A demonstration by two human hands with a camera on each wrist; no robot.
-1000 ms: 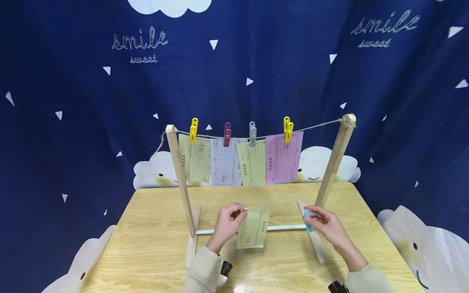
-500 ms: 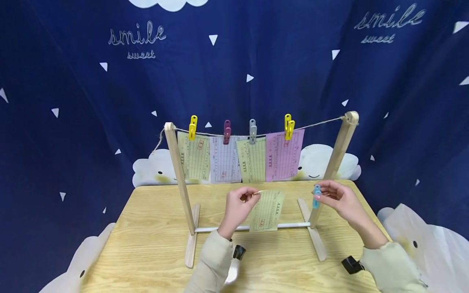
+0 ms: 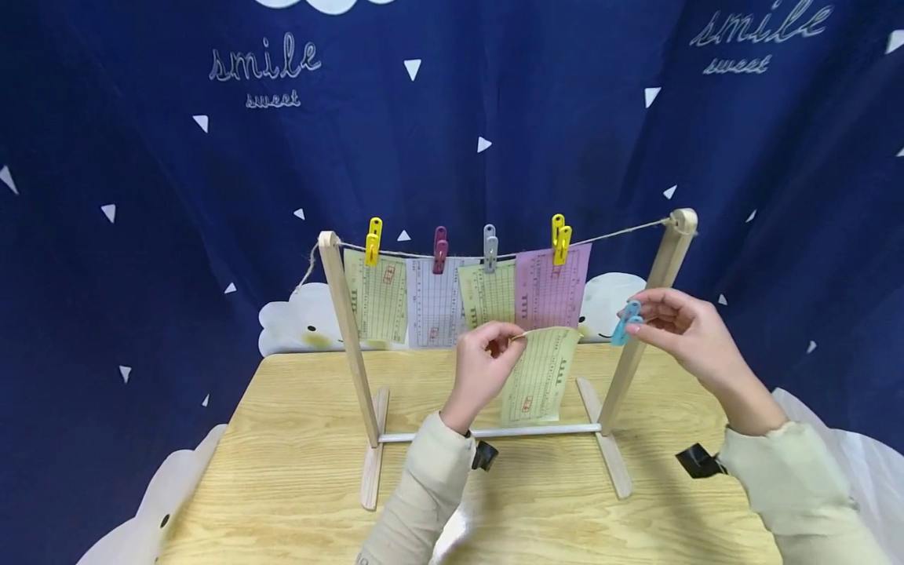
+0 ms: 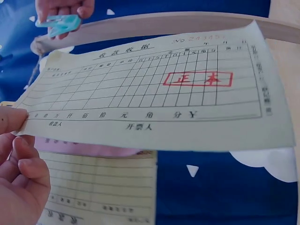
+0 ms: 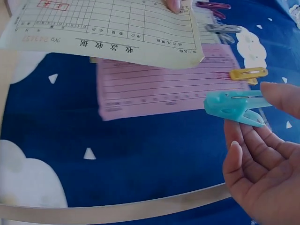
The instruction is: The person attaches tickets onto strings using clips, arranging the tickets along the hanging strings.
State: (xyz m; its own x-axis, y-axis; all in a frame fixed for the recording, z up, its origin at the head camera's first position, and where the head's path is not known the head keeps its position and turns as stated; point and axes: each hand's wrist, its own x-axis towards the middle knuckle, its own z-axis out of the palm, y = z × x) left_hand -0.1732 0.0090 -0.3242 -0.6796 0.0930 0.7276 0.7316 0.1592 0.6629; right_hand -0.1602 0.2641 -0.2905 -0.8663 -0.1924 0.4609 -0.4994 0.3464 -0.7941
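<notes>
My left hand (image 3: 487, 369) pinches a yellow receipt slip (image 3: 542, 377) by its upper left corner, in front of the wooden rack. In the left wrist view the slip (image 4: 154, 93) shows a printed grid and a red boxed stamp. My right hand (image 3: 688, 333) holds a light blue clothespin (image 3: 626, 323) between thumb and fingers, beside the right post. The right wrist view shows the clothespin (image 5: 236, 105) with its handles between thumb and fingertips. A pink slip (image 3: 553, 286) hangs from the string behind, held by a yellow clothespin (image 3: 561, 240).
Left of the pink slip hang a yellow slip (image 3: 497, 294) under a grey clothespin (image 3: 490, 249), a white slip (image 3: 434, 306) under a maroon one (image 3: 440, 250), and another yellow slip (image 3: 380, 302). The string (image 3: 621, 233) runs to the right post (image 3: 653, 290). The rack stands on a wooden table (image 3: 282, 439).
Both hands have risen and moved right and toward the string, carrying the yellow slip and the blue clothespin. The slip now overlaps the hanging slips in the head view.
</notes>
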